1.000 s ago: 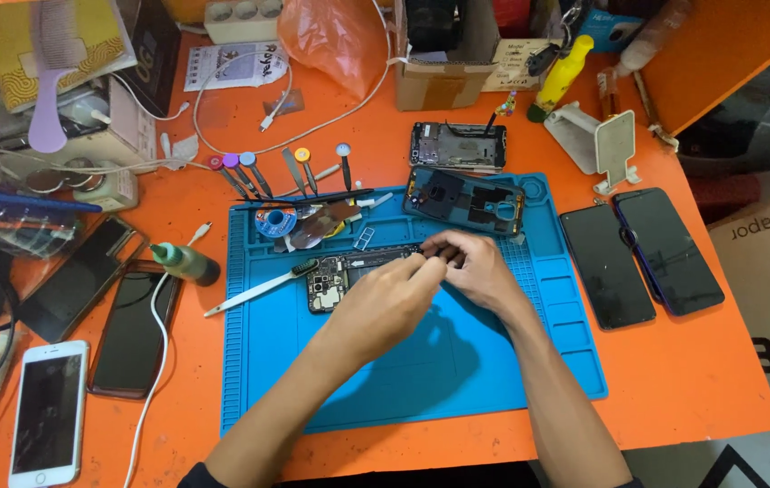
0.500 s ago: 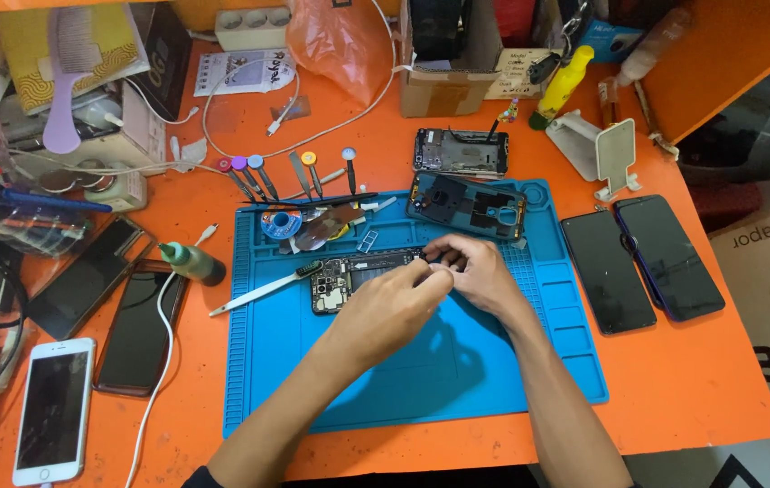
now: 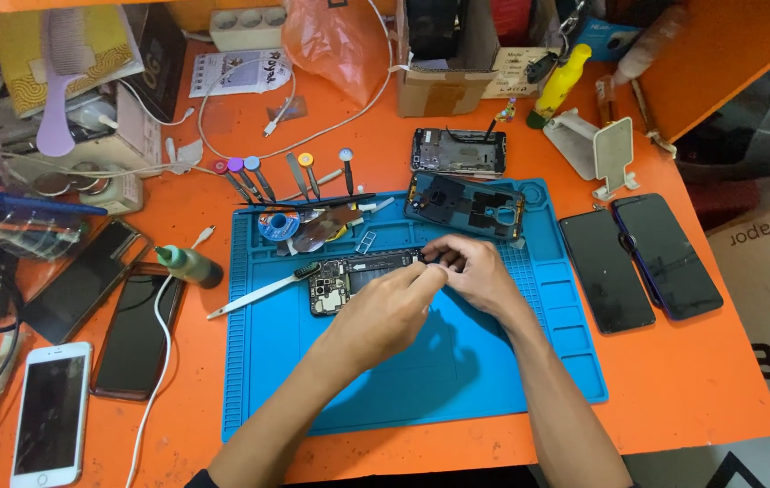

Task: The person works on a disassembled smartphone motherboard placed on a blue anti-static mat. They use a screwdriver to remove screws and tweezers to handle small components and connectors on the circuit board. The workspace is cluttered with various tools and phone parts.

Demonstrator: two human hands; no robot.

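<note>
We see an opened phone [image 3: 353,278] lying near the middle of the blue work mat [image 3: 457,380], its dark circuit board and metal shields bared, long side running nine to three o'clock. Our left hand [image 3: 385,312] rests over its right half, fingers curled down on it, and our right hand [image 3: 475,271] pinches at its three o'clock end; what the fingertips grip is too small to tell.

At twelve o'clock an open cardboard box [image 3: 430,86] holds a dark object. At one o'clock from the hands two more stripped phone frames [image 3: 462,181] lie, one on the mat, one just past it. Two dark phones [image 3: 642,258] lie at three o'clock, three more phones [image 3: 87,334] at nine. A white brush [image 3: 254,294] touches the opened phone's left end.
</note>
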